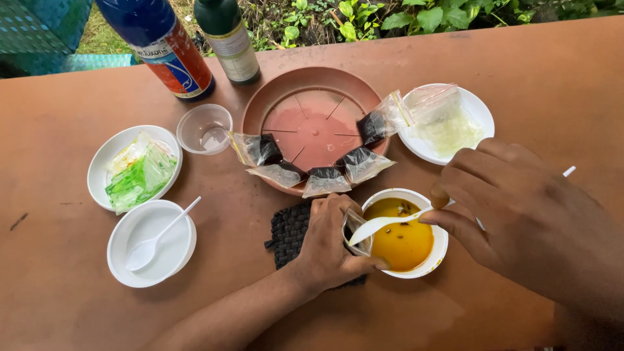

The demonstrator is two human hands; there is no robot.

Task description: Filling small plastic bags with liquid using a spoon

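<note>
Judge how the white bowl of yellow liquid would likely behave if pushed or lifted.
The white bowl is nearly full of yellow liquid, so it would probably slosh or spill if jolted. It looks thin-walled and may flex when lifted. The left hand beside it and the white spoon over it could knock it.

- Brown tabletop [552, 78] fills the view, in soft daylight.
- Green plants [416, 16] behind its far edge.
- Blue mesh [39, 26] at far left.

White spoon [380, 225] over yellow-liquid bowl [437, 257]
</note>
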